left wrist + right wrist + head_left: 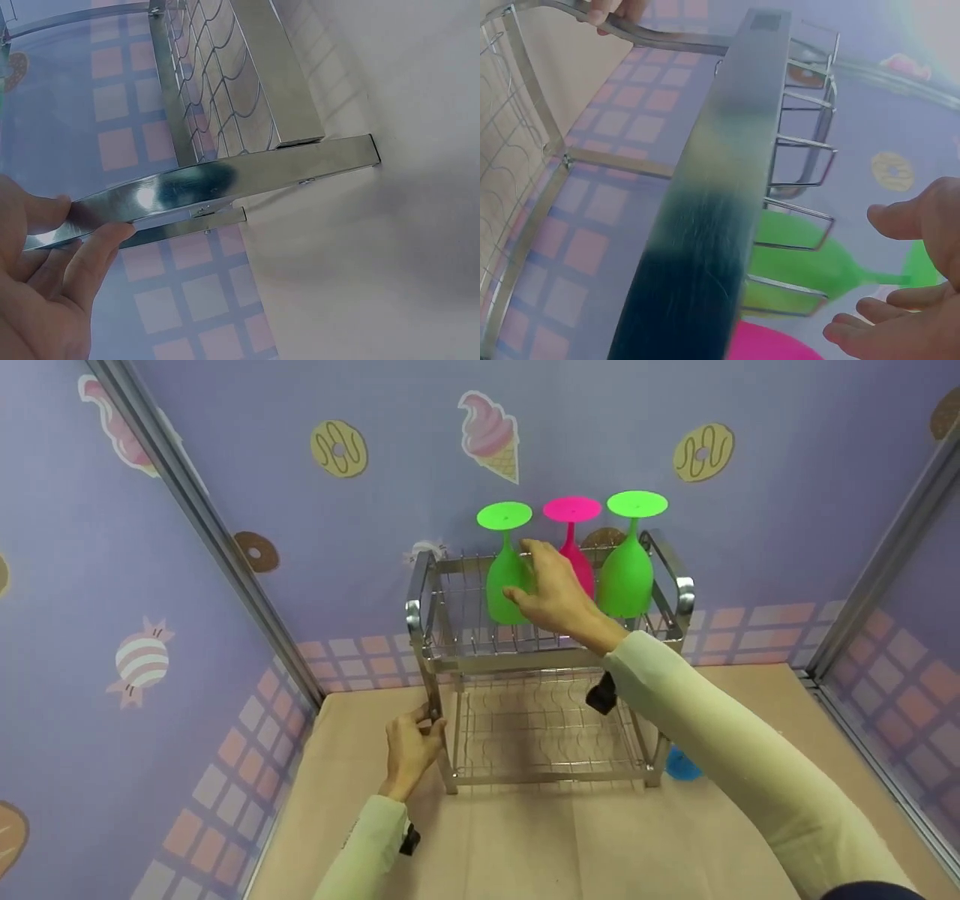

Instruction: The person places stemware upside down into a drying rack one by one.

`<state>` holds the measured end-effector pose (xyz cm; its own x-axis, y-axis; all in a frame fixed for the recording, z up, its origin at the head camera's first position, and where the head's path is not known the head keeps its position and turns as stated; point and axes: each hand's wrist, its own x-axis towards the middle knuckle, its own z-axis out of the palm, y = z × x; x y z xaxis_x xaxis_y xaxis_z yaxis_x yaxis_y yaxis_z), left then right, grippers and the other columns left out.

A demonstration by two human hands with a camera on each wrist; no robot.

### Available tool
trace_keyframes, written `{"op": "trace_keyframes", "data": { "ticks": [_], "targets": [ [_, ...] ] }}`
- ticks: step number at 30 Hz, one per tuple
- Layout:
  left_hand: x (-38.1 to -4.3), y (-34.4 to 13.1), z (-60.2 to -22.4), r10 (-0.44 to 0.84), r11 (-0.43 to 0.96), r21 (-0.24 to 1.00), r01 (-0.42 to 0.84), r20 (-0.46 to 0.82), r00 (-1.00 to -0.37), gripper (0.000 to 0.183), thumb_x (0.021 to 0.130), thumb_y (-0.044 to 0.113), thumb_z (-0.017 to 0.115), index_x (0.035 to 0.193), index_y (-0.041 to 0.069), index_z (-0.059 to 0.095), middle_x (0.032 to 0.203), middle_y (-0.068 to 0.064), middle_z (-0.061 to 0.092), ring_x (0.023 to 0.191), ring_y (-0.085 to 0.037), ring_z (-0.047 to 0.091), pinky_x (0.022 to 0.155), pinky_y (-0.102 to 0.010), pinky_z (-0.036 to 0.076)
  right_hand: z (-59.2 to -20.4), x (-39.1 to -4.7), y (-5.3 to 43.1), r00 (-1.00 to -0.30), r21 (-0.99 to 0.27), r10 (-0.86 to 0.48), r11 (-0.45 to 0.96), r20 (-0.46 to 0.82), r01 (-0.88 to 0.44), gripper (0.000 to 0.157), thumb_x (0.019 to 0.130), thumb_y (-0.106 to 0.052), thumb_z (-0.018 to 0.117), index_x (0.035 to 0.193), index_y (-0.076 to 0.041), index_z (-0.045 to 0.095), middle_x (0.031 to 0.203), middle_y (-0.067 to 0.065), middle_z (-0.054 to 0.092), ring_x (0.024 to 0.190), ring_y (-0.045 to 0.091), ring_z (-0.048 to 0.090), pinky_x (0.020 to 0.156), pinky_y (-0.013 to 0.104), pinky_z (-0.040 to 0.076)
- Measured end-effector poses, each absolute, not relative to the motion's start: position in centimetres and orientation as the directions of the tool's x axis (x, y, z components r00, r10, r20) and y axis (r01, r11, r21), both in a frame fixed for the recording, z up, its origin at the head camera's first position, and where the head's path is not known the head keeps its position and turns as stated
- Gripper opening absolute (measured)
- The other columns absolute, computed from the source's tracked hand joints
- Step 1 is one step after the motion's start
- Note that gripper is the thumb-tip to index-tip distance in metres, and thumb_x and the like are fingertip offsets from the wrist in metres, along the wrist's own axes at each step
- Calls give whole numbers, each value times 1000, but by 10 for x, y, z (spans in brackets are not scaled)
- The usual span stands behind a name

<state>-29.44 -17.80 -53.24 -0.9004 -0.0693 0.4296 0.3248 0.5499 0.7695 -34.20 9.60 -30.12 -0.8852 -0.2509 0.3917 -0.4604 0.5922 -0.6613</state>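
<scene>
Looking along the right hand (557,594), we find the left green glass (504,592) just to its left, overlapped by the thumb and close to the fingertips. The thumb and fingers stand well apart, and in the right wrist view the stem points toward the gap between them; whether any fingertip touches the glass, we cannot tell. Its long axis runs up and down, bowl below and round foot on top. The right hand is plainly the nearer one, while our left hand (411,746), lower down, pinches the rack's left front post (195,184) between thumb and fingers. For containers, we have the two-level metal rack (555,776). Its upper shelf (480,663) holds three glasses in a row, all upside down: the left green one, the pink glass (577,562) in the middle, partly hidden behind our right hand, and the right green glass (626,577) near the right handle. Below them lies the lower shelf (525,735) of wavy wire. Beside the rack's right leg, a blue object (682,765) sits partly covered by our sleeve (735,742).
</scene>
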Motion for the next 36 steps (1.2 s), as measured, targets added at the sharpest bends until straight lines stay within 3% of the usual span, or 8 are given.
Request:
{"op": "trace_keyframes", "data": {
  "ticks": [6,17,26,28,33,36],
  "targets": [
    [-294,-184,-532,-78,558,766,319,432,-899,27,93,-3,78,120,-7,77,108,-26,79,93,-40,80,74,-45,68,-295,-318,109,-846,-602,-307,600,435,-527,76,100,-17,76,160,5,36,161,23,47,152,38,42,130,50,36],
    [-294,-182,-531,-97,573,764,296,422,-901,21,93,-4,78,114,-2,79,110,-23,79,95,-41,80,76,-46,69,-300,-286,171,-781,-529,-350,587,517,-613,67,99,-12,77,156,2,44,157,21,51,145,40,51,123,56,45],
    [-293,-182,-529,-115,575,771,273,407,-906,22,92,-4,79,115,-4,79,109,-25,79,93,-41,80,76,-46,69,-335,-260,232,-730,-473,-290,605,619,-640,56,96,-4,79,147,3,56,147,22,61,137,41,58,115,59,50],
    [-293,-182,-530,-113,570,772,282,413,-903,23,92,-4,78,115,-4,79,109,-25,79,93,-41,80,75,-46,69,-342,-255,242,-733,-469,-266,622,627,-627,54,96,-3,79,145,4,58,144,22,62,134,40,60,116,51,52],
    [-293,-179,-533,-87,578,747,328,456,-886,28,92,-5,79,119,-6,77,107,-24,79,92,-40,80,75,-44,69,-358,-247,267,-744,-486,-221,635,630,-600,53,95,1,79,143,6,57,142,24,63,132,44,62,114,7,41],
    [-294,-178,-534,-77,580,738,345,471,-879,30,92,-5,79,121,-8,76,107,-25,79,93,-40,80,75,-44,69,-367,-244,281,-748,-500,-196,634,634,-590,53,94,2,79,142,7,57,142,25,63,133,46,61,111,1,36]
  ]
}}
